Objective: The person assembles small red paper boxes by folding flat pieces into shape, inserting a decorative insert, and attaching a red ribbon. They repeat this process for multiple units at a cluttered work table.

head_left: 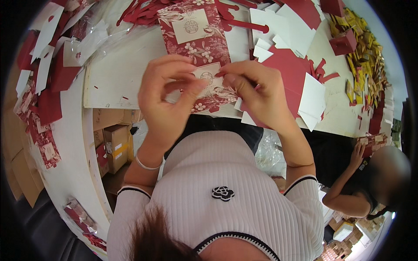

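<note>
1. Far left, loose red and white card pieces (45, 74) lie heaped along the curved white table (74, 143), with clear plastic wrap (93, 39) bunched beside them.
2. Your left hand (167, 98) is up over the table edge, thumb and fingers pinched shut on the left side of a small floral card (209, 87).
3. That card is dark red with pale flowers and leaves and a cream square label bearing a red round emblem. It sits between your two hands, just above the near table edge.
4. Most of it is covered by your fingers; only the label and the lower floral strip show, so you cannot tell whether it is flat or folded.
5. Just beyond it lies a larger floral sheet (193, 28) of the same pattern, flat on the table.
6. Your right hand (257, 93) is closed too, fingertips nipping the card's right edge.
7. Right of that, plain red and white cutouts (296, 74) fan out, partly under your right hand.
8. Far right, yellow pieces (363, 43) are too bent and small to identify, and another person's hand (359, 154) holds a similar floral piece.
</note>
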The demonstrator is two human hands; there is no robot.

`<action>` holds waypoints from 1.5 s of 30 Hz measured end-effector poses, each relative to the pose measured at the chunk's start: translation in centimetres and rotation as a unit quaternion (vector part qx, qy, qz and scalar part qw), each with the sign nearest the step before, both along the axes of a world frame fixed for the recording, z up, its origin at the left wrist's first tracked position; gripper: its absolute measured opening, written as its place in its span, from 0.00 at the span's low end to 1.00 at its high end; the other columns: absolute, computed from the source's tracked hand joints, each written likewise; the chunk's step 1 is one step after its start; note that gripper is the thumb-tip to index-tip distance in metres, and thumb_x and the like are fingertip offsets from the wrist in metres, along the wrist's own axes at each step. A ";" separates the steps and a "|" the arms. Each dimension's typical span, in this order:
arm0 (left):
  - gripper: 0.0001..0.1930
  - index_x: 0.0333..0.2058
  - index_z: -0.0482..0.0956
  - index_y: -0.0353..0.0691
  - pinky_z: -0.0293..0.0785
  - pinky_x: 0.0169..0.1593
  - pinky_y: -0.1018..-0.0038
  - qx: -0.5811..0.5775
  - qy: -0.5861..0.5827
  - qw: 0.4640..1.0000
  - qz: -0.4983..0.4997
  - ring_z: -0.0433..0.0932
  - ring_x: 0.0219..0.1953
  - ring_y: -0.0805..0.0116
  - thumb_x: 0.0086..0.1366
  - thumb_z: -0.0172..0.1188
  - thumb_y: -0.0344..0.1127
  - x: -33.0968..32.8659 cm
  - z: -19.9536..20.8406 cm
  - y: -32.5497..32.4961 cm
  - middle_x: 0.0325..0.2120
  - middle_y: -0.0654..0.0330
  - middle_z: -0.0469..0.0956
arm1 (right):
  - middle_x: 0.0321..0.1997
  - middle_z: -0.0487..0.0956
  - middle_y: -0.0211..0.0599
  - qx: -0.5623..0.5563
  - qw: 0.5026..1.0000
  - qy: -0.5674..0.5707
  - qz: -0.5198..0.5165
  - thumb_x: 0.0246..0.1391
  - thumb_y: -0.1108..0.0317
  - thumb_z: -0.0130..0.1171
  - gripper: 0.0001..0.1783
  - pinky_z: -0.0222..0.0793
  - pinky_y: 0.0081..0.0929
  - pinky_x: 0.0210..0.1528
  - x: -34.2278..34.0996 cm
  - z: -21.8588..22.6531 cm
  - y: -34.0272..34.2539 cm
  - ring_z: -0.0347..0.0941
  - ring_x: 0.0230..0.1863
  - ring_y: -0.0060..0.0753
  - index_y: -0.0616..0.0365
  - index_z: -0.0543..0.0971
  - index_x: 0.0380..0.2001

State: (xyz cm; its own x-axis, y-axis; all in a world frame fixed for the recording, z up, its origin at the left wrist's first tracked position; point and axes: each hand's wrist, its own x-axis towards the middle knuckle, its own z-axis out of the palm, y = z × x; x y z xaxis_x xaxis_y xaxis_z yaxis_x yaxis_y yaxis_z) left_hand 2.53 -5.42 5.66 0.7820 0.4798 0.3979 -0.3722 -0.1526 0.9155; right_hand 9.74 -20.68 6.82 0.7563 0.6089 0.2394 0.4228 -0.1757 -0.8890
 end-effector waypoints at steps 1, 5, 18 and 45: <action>0.07 0.31 0.76 0.32 0.73 0.31 0.81 0.071 0.094 0.993 0.009 0.75 0.25 0.75 0.53 0.61 0.28 -0.1 -0.3 0.9 0.25 0.59 0.77 | 0.25 0.76 0.39 0.021 0.998 0.053 -0.013 0.45 0.79 0.54 0.08 0.66 0.26 0.29 0.6 -0.3 -0.1 0.71 0.27 0.37 0.63 0.76 0.32; 0.14 0.34 0.75 0.32 0.71 0.30 0.80 0.174 0.370 0.912 -0.033 0.73 0.26 0.75 0.55 0.60 0.37 -1.0 -2.1 5.4 0.28 0.60 0.76 | 0.27 0.74 0.36 0.011 0.997 -0.082 -0.005 0.43 0.81 0.54 0.08 0.66 0.23 0.29 3.0 -0.6 0.5 0.70 0.27 0.33 0.62 0.76 0.31; 0.20 0.47 0.63 0.34 0.70 0.42 0.78 -0.186 0.161 0.950 -0.193 0.73 0.39 0.75 0.55 0.55 0.23 1.6 -4.3 0.3 0.39 0.59 0.72 | 0.31 0.73 0.39 -0.012 0.925 -0.380 0.031 0.36 0.82 0.57 0.14 0.66 0.25 0.29 5.0 -3.5 2.1 0.70 0.30 0.36 0.64 0.77 0.32; 0.19 0.46 0.63 0.32 0.70 0.43 0.77 -0.226 0.175 0.931 -0.228 0.72 0.39 0.74 0.54 0.54 0.24 1.7 -2.8 -0.1 0.39 0.58 0.72 | 0.29 0.72 0.40 0.002 0.961 -0.271 0.062 0.38 0.83 0.55 0.11 0.67 0.29 0.29 5.7 -2.1 1.2 0.70 0.29 0.40 0.63 0.75 0.30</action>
